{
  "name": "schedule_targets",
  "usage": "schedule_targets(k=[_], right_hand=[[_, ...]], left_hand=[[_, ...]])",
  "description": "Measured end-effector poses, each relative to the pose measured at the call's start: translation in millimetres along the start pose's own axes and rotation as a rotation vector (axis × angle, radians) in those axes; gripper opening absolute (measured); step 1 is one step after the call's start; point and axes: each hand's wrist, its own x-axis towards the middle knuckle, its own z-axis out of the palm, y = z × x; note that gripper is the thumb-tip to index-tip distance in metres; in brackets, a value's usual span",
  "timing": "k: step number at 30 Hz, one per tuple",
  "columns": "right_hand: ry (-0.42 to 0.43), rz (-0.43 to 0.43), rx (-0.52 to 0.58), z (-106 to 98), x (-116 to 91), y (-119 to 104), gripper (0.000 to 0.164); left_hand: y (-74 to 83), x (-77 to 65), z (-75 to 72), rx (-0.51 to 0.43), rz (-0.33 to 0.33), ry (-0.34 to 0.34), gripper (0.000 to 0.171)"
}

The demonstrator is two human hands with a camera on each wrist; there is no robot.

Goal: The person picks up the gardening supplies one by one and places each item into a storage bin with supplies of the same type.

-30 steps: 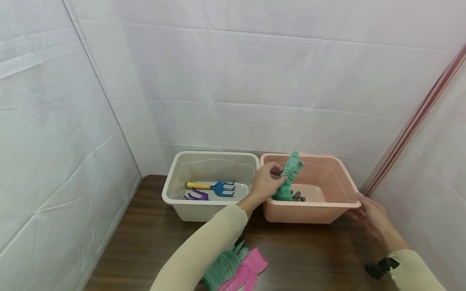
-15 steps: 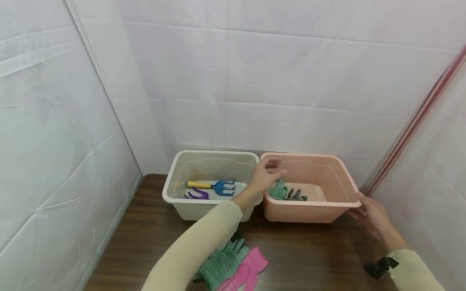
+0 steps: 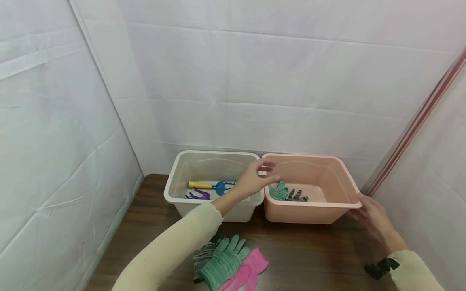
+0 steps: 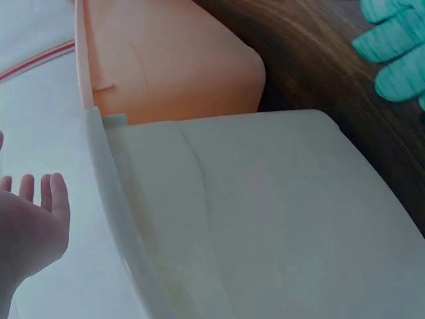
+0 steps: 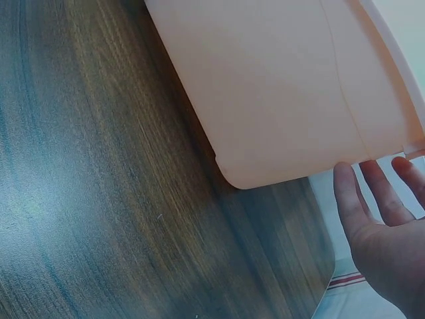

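My left hand [image 3: 253,178] hovers over the right side of the cream bin [image 3: 218,153], fingers loosely bent, holding nothing. To its right, in the peach bin [image 3: 302,213], lie a green glove [image 3: 279,192] and a dark striped glove [image 3: 296,197], partly hidden by the front wall. My right hand [image 3: 375,218] holds that bin's right front corner, thumb at the rim; its fingers [image 5: 345,193] touch the outer wall in the right wrist view. On the table before the bins, a green glove [image 3: 225,260] overlaps a pink glove [image 3: 251,266] and a grey-black striped glove [image 3: 203,258].
Inside the cream bin are a blue hand fork with a yellow handle [image 3: 200,185] and a purple fork head [image 3: 199,195]. The two bins stand side by side against the white cloth backdrop [image 3: 233,81] on a dark wooden table [image 3: 309,254].
The green glove left my left hand and dropped into the peach bin. That hand then drew back left, uncovering more of the gloves on the table. My right hand stays at the bin corner.
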Motion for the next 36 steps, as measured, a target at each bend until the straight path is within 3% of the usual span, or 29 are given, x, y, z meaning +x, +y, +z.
schedule_targets(k=[14,22,36], right_hand=[[0.012,0.049,-0.045,2,2,0,0.092],[-0.005,0.031,-0.048,3,1,0,0.092],[-0.016,0.025,-0.065,2,3,0,0.091]], left_hand=[[3.4,-38.9,-23.3,0.051,0.052,-0.118,0.044],[9.8,-57.0,-33.3,0.138,0.126,-0.188,0.046],[7.1,-82.4,-49.1,0.252,0.108,-0.223,0.049]])
